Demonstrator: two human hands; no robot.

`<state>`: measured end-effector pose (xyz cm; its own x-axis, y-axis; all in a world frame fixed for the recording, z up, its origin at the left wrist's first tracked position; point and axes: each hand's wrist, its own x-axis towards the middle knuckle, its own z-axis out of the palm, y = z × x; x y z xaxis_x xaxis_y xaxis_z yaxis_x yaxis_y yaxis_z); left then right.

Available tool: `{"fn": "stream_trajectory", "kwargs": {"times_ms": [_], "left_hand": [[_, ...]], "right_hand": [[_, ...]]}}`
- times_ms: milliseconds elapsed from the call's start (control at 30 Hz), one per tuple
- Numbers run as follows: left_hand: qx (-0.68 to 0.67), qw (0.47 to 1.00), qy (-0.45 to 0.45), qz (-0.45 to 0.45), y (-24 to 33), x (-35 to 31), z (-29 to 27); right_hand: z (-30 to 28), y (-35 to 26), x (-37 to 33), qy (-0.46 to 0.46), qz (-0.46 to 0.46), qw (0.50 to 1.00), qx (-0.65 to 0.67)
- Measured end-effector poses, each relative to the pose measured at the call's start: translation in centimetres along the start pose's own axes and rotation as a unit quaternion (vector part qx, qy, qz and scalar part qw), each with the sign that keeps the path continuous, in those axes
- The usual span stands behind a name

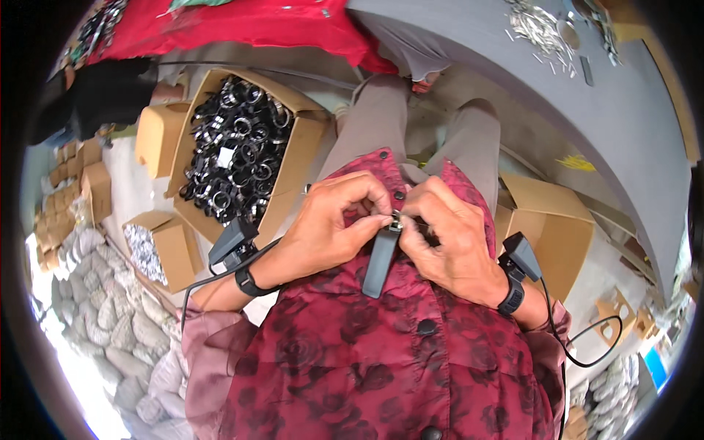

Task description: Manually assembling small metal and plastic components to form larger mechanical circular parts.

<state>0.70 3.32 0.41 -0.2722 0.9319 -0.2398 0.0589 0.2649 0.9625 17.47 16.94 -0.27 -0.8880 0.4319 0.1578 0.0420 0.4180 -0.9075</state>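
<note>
A flat dark grey strip with a metal fitting point(379, 265) hangs in front of my red patterned vest, its long plain end pointing down. My left hand point(330, 220) pinches the fitting from the left between thumb and forefinger. From the right, the thumb and fingers of my right hand point(453, 238) close on the same small metal part. Both hands meet there just above the strip. Fingertips cover much of the fitting, so its exact shape cannot be made out.
At the left stands an open carton point(308, 139) heaped with black pieces with shiny metal rings. A smaller carton point(180, 253) holds small silvery pieces. Another box point(550, 220) is at the right. On the grey-covered table point(469, 29) lie loose metal pins point(539, 29).
</note>
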Motion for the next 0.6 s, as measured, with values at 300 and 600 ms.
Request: {"fn": "stream_trajectory", "kwargs": {"times_ms": [300, 600], "left_hand": [[0.167, 0.982, 0.028, 0.082, 1.8, -0.3, 0.8], [0.163, 0.981, 0.029, 0.1, 2.1, -0.2, 1.0]], "right_hand": [[-0.2, 0.7, -0.7, 0.009, -0.024, 0.999, 0.034], [-0.4, 1.3, -1.0, 0.009, -0.038, 0.998, 0.058]]}}
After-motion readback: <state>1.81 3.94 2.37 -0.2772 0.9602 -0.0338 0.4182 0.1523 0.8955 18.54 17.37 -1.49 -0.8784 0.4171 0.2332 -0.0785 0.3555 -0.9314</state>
